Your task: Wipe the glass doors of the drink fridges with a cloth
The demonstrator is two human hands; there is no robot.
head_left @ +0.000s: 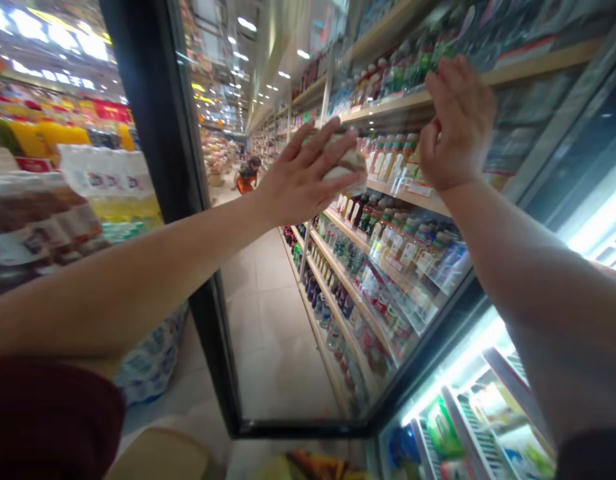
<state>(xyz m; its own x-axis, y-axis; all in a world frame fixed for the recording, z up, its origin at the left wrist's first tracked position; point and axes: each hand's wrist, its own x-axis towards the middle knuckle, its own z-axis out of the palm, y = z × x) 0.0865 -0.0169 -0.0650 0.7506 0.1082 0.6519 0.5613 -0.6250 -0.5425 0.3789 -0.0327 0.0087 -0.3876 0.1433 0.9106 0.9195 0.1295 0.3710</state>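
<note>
My left hand (318, 170) presses a crumpled whitish cloth (355, 160) against the glass door (283, 360), its fingers spread over the cloth. Most of the cloth is hidden behind the hand. Higher and to the right, my right hand (461, 123) is raised in front of the same glass, its fingers stretched upward and close together. It holds nothing that I can see; whether it touches the pane I cannot tell. The door has a black frame (198, 267) and stands swung open from a lit cooler.
Lit cooler compartments with green packages (443, 427) are at lower right. Shelves of bottles (398, 240) show in the glass. Shrink-wrapped bottle packs (43, 227) are stacked on the left. A person in orange (247, 177) appears farther off. Something yellow (313, 467) lies at the bottom edge.
</note>
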